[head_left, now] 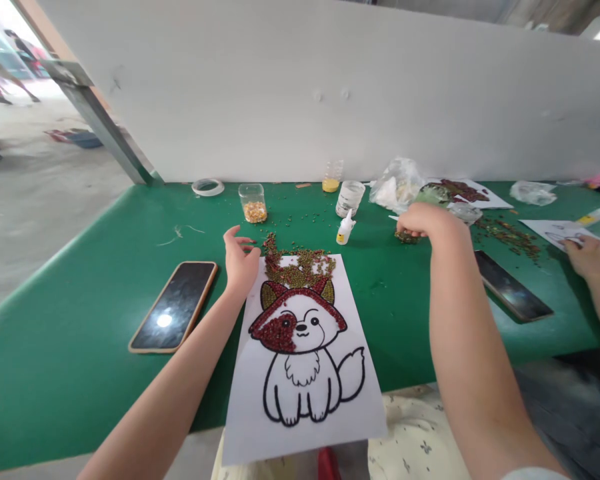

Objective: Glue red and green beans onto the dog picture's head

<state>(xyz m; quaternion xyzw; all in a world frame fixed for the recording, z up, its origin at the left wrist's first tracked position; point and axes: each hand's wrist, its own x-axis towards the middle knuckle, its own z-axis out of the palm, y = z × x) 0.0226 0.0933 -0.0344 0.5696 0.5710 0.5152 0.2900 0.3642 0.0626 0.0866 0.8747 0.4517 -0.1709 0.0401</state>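
Observation:
A white sheet with a black-outlined fox drawing lies before me, overhanging the table's front edge. Red beans fill part of the fox's head, and green ones its ears. Loose green and red beans are heaped across the sheet's top and the table behind. My left hand rests beside this heap at the sheet's upper left corner, fingers apart and holding nothing visible. Stretched out to the right, my right hand has its fingers bent down together at a small pile of green beans; their tips are hidden.
On the green table lie two phones. Farther back are a cup of corn kernels, a white glue bottle, a clear cup and plastic bags. Another person's hand works on paper at right.

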